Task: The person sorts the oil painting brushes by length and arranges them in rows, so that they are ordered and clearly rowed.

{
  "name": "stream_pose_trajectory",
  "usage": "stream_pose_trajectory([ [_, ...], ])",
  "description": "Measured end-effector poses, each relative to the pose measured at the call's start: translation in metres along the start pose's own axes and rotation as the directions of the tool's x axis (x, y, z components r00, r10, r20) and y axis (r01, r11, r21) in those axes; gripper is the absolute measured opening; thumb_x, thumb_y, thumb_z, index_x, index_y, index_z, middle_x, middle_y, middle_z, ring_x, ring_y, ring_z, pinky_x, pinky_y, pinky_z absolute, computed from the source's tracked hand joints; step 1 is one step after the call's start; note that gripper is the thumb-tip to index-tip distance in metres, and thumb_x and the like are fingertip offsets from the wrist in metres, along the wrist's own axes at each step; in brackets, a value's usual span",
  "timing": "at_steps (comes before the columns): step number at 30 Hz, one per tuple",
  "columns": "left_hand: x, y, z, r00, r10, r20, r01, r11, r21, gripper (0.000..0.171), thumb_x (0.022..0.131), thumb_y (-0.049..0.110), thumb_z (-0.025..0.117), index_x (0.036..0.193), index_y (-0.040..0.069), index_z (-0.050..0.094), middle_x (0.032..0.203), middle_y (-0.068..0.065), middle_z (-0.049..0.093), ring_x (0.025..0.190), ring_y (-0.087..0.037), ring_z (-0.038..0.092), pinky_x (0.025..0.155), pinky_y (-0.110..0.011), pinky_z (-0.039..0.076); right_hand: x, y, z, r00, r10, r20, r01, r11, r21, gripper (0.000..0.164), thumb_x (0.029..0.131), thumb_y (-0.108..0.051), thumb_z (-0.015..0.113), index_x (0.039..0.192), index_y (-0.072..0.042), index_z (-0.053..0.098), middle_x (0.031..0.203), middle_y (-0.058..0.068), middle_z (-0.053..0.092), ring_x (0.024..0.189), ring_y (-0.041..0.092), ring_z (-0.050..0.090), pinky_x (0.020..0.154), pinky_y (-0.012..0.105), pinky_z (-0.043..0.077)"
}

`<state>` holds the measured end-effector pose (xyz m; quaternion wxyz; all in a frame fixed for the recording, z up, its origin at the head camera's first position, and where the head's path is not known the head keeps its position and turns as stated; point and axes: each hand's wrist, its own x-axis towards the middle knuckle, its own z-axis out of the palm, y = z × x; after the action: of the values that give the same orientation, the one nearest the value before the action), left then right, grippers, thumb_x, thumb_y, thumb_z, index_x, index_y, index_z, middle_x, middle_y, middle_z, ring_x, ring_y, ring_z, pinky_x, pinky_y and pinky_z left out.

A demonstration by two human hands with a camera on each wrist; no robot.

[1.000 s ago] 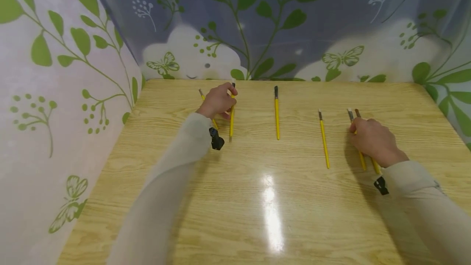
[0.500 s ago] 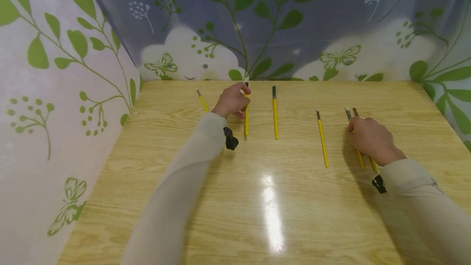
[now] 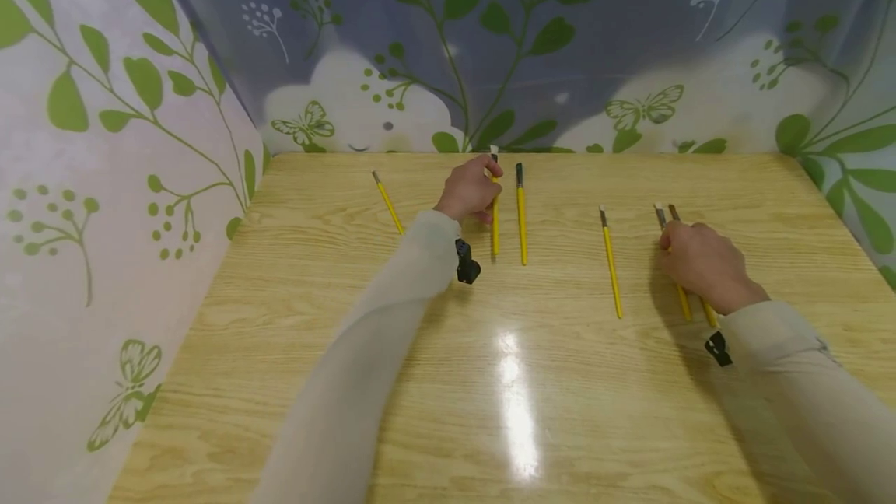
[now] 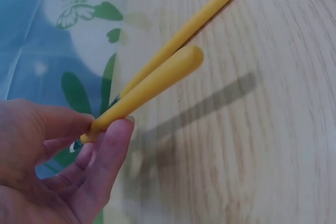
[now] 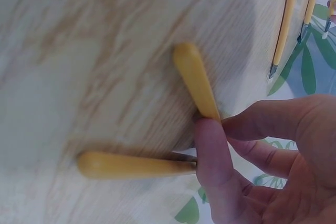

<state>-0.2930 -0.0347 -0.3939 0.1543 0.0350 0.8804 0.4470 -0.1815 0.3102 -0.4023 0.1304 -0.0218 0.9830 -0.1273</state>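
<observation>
In the head view my left hand [image 3: 470, 187] is at the back of the table, a dark-bristled paintbrush [image 3: 521, 216] just to its right. Thumb and fingertips pinch a white-tipped paintbrush [image 4: 152, 84] by its yellow handle, which casts a separate shadow on the wood in the left wrist view. At the right side my right hand [image 3: 707, 259] is low over the table. Its thumb and finger pinch another yellow paintbrush [image 5: 194, 77], pale-tipped in the head view. Beside that one lies a brown-bristled paintbrush [image 3: 710, 313], partly hidden under the hand.
A thin paintbrush [image 3: 611, 263] lies between the two hands, and a slanted one [image 3: 388, 204] lies left of my left forearm. The wooden table [image 3: 560, 379] ends at a leaf-patterned cloth [image 3: 588, 92] behind, with a similar patterned wall [image 3: 91, 201] at left.
My left hand has carried its paintbrush to the right, away from the slanted brush and close to the dark-bristled one. The right hand has stayed in place.
</observation>
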Motion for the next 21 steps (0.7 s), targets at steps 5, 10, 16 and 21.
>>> stream_pose_trajectory([
  [5, 0.001, 0.002, 0.008, 1.0, 0.008, -0.009, -0.007, 0.999, 0.038, 0.03, 0.112, 0.011, 0.057, 0.141, 0.009, 0.062, 0.077, -0.004, 0.053, 0.059, -0.021, 0.063, 0.067, -0.036, 0.068, 0.0, 0.0, 0.0, 1.0, -0.007, -0.006, 0.007, 1.0, 0.005, 0.038, 0.106, -0.01, 0.053, 0.135, 0.013, 0.063, 0.132, 0.045, 0.061, 0.082, 0.038, 0.068, 0.058, 0.045, 0.056],
  [10, 0.004, 0.0, 0.017, 1.0, 0.016, -0.007, -0.016, 0.995, 0.094, 0.029, 0.112, 0.012, 0.056, 0.14, 0.01, 0.061, 0.074, -0.005, 0.059, 0.056, -0.021, 0.068, 0.063, -0.032, 0.064, -0.001, -0.001, 0.0, 1.0, -0.007, -0.013, 0.007, 1.0, 0.004, 0.038, 0.105, -0.01, 0.053, 0.134, 0.013, 0.063, 0.129, 0.045, 0.061, 0.082, 0.038, 0.067, 0.058, 0.045, 0.056],
  [16, 0.01, -0.001, 0.027, 0.999, -0.029, 0.012, 0.028, 0.994, 0.104, 0.024, 0.112, 0.013, 0.057, 0.136, 0.014, 0.06, 0.086, -0.008, 0.063, 0.053, -0.013, 0.062, 0.055, -0.026, 0.062, -0.002, -0.002, 0.001, 1.0, -0.001, -0.015, 0.001, 1.0, -0.003, 0.037, 0.104, -0.009, 0.053, 0.132, 0.013, 0.063, 0.127, 0.045, 0.062, 0.083, 0.04, 0.066, 0.057, 0.044, 0.055],
  [21, 0.011, 0.001, 0.033, 0.999, -0.039, 0.017, 0.037, 0.993, 0.109, 0.025, 0.113, 0.015, 0.058, 0.138, 0.015, 0.059, 0.094, -0.01, 0.065, 0.053, -0.013, 0.061, 0.054, -0.026, 0.063, -0.002, -0.002, 0.001, 1.0, -0.002, -0.031, 0.002, 1.0, -0.009, 0.037, 0.103, -0.009, 0.052, 0.131, 0.012, 0.065, 0.126, 0.044, 0.062, 0.087, 0.042, 0.066, 0.059, 0.047, 0.055],
])
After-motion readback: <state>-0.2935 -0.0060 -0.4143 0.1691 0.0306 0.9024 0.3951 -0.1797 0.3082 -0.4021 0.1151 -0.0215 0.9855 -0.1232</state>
